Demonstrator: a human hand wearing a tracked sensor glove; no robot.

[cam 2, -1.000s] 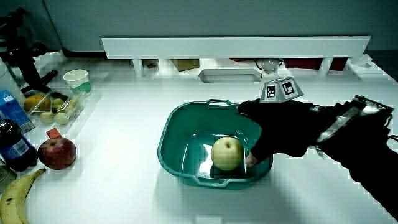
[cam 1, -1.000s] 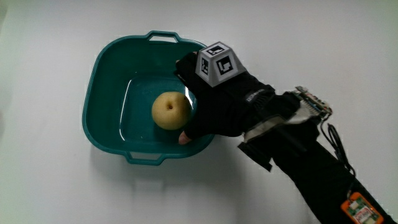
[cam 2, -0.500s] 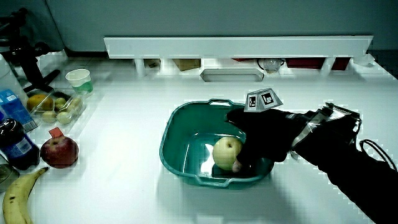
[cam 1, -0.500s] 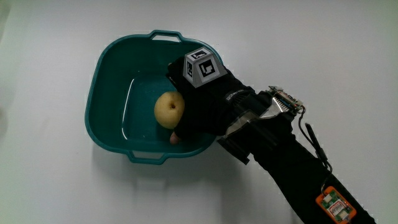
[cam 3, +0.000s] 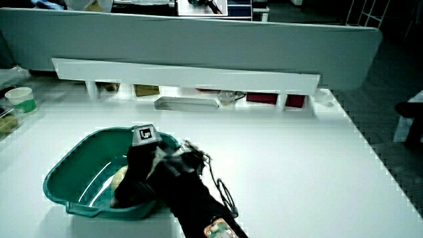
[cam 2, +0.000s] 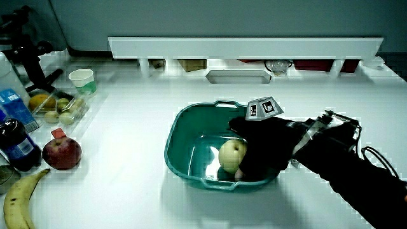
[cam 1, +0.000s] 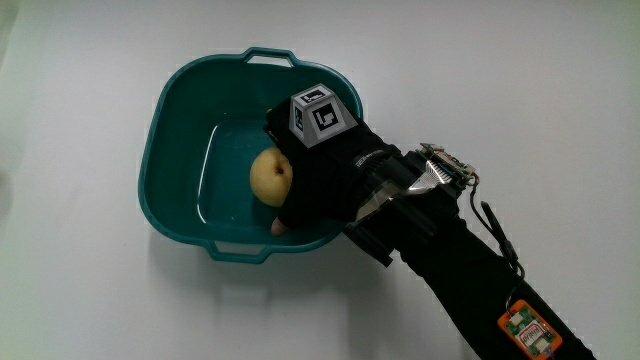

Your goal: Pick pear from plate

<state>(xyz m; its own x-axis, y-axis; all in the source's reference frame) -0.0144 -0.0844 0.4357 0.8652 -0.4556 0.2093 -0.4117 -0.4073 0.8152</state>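
A yellow-green pear [cam 1: 265, 178] lies in a teal basin [cam 1: 170, 110] with two handles. The gloved hand [cam 1: 322, 178] reaches into the basin and lies against the pear, covering the side nearest the forearm. Its fingers curl around the fruit, and the thumb tip shows just under the pear, nearer to the person. The patterned cube [cam 1: 318, 115] sits on the back of the hand. Both side views show the pear [cam 2: 229, 152] [cam 3: 121, 175] resting low in the basin [cam 2: 184, 127] [cam 3: 66, 173] with the hand [cam 2: 267, 145] [cam 3: 142, 168] wrapped on it.
In a side view, a red apple [cam 2: 62, 152], a banana [cam 2: 19, 200], a dark bottle [cam 2: 14, 145], a clear tray of small fruit [cam 2: 54, 107] and a paper cup [cam 2: 81, 81] stand near the table's edge. A low white partition [cam 2: 245, 46] borders the table.
The hand has slid farther into the basin and closed over the pear, which now shows less. The pear stays in the basin.
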